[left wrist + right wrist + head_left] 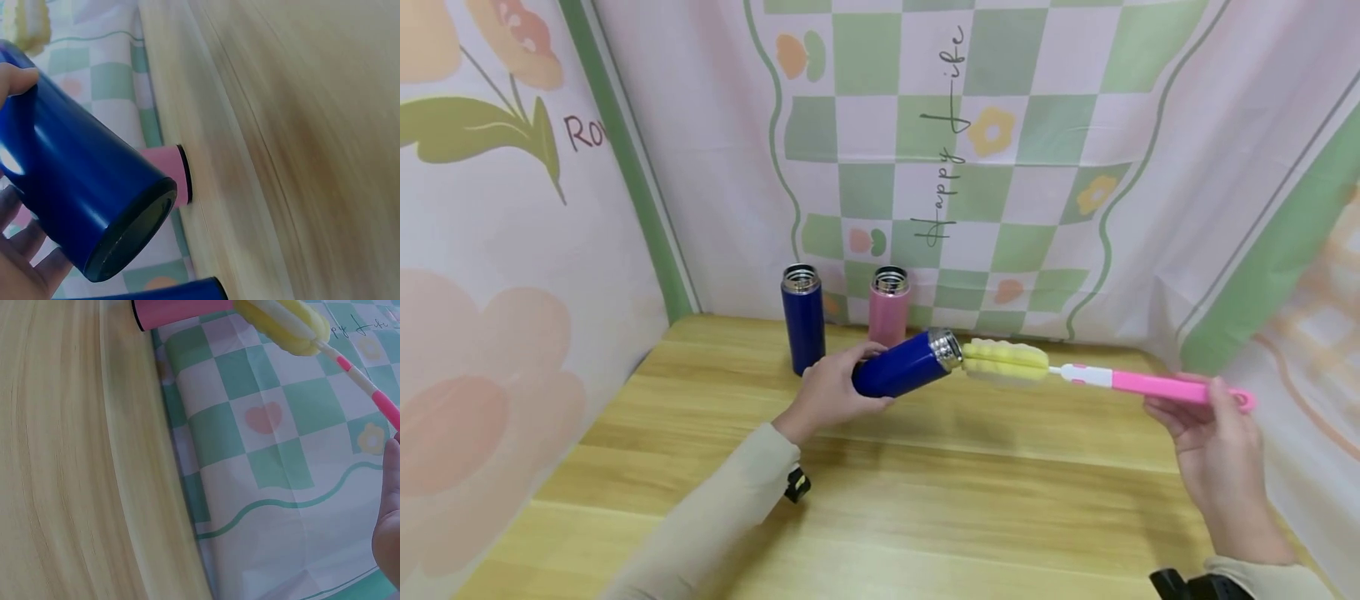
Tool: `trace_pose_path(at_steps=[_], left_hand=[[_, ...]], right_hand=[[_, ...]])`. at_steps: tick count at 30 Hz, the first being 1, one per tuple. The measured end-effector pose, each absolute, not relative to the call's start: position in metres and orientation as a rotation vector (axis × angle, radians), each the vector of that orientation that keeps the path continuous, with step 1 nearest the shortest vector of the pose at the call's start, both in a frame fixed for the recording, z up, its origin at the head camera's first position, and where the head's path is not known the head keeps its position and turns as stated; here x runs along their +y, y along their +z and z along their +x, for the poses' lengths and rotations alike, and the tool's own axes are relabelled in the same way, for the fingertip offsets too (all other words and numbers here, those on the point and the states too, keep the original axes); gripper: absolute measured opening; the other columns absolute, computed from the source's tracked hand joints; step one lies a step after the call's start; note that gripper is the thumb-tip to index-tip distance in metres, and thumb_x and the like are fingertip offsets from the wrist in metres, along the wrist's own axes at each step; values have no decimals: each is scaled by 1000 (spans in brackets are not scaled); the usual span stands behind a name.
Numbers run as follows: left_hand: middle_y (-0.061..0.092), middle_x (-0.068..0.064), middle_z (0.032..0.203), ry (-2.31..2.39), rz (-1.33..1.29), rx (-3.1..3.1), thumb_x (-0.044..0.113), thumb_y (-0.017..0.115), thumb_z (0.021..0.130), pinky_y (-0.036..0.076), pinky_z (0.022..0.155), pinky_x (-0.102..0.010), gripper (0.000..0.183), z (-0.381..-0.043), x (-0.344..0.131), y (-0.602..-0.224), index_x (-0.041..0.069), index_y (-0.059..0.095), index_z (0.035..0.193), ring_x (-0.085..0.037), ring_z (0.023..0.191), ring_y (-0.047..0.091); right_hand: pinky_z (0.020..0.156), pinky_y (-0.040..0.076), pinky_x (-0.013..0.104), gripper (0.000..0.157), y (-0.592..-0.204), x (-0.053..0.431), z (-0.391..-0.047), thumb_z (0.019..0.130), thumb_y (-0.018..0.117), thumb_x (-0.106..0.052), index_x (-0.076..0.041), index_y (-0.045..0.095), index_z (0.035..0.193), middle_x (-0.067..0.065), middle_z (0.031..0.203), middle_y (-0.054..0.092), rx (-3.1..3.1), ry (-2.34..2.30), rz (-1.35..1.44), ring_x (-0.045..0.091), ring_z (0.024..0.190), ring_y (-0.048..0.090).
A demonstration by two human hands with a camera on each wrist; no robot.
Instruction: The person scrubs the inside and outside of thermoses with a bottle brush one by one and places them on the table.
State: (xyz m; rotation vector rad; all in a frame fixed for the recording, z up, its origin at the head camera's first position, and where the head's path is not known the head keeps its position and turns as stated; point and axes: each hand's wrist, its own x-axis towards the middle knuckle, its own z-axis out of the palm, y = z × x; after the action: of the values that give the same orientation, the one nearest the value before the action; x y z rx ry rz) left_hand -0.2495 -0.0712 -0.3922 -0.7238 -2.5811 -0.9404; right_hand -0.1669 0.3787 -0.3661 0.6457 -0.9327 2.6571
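Observation:
My left hand (838, 390) grips a dark blue bottle (904, 367) near its base, tilted with its steel-threaded mouth up and to the right. In the left wrist view the same blue bottle (81, 169) shows its black-rimmed bottom. My right hand (1221, 450) holds the pink handle of a bottle brush (1157, 386). The brush's yellow sponge head (1006, 362) is at the bottle's mouth; whether its tip is just inside cannot be told. In the right wrist view the sponge head (287, 325) and part of the right hand (389, 519) appear.
A second dark blue bottle (804, 321) and a pink bottle (889, 308), both lidless, stand upright at the back of the wooden table (925, 517). Behind them hangs a checkered, printed cloth (1022, 50). Another patterned cloth (490, 250) covers the left side.

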Motion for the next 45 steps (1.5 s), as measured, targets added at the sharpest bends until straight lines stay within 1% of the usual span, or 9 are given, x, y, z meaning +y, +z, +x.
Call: trace_pose_path(at_steps=[4,7,11,15,21,27,33,40,45], left_hand=[[68,4,121,-840,-726,-2596,49,86,72,52,84,-46,68,-250,-79,-395,31,60,133,-15,105,65],[69,4,118,-789,-744,-2604,49,86,72,52,83,-45,68,-249,-83,-395,33,60,132,-15,102,64],[69,4,118,-753,-781,-2617,48,87,71,52,83,-44,69,-247,-85,-393,33,60,133,-14,101,64],[69,5,120,-701,-802,-2611,49,87,71,52,83,-42,69,-247,-86,-392,34,60,133,-13,102,64],[69,6,118,-620,-841,-2604,51,86,71,52,81,-41,70,-243,-88,-388,34,60,133,-13,102,63],[70,5,117,-580,-880,-2593,49,87,70,52,78,-41,70,-239,-89,-388,34,60,133,-15,101,63],[69,4,118,-586,-912,-2583,49,87,70,53,77,-41,70,-237,-88,-388,34,60,133,-15,103,63],[67,3,125,-622,-927,-2598,48,87,70,52,83,-43,71,-236,-87,-391,33,60,134,-16,109,63],[68,3,124,-627,-923,-2586,48,87,70,52,83,-42,71,-237,-86,-392,32,60,133,-15,108,63]], right_hand=[[84,54,47,37,-365,378,-167,109,36,-11,19,56,113,36,104,65,-905,2663,669,43,92,69],[86,52,48,38,-362,375,-168,109,33,-10,21,55,113,37,106,64,-877,2694,729,45,95,68],[89,50,49,41,-361,371,-169,110,26,-7,23,55,114,39,109,62,-879,2721,849,46,99,66],[90,51,48,47,-361,369,-171,110,18,-5,24,54,117,38,112,62,-976,2676,940,45,101,66],[91,51,46,50,-360,366,-172,109,12,-3,26,52,119,38,113,62,-1092,2622,1040,44,102,66],[90,52,46,51,-360,366,-177,108,10,-1,25,52,120,37,110,63,-1140,2607,1122,43,101,67],[89,53,45,50,-363,365,-181,108,12,0,25,53,118,36,109,64,-1168,2595,1119,42,100,68],[91,52,44,47,-369,359,-182,108,14,1,23,54,119,34,111,64,-1201,2602,1086,40,102,68],[92,52,42,45,-366,354,-181,108,16,1,22,54,120,32,111,65,-1252,2576,1051,38,102,68]])
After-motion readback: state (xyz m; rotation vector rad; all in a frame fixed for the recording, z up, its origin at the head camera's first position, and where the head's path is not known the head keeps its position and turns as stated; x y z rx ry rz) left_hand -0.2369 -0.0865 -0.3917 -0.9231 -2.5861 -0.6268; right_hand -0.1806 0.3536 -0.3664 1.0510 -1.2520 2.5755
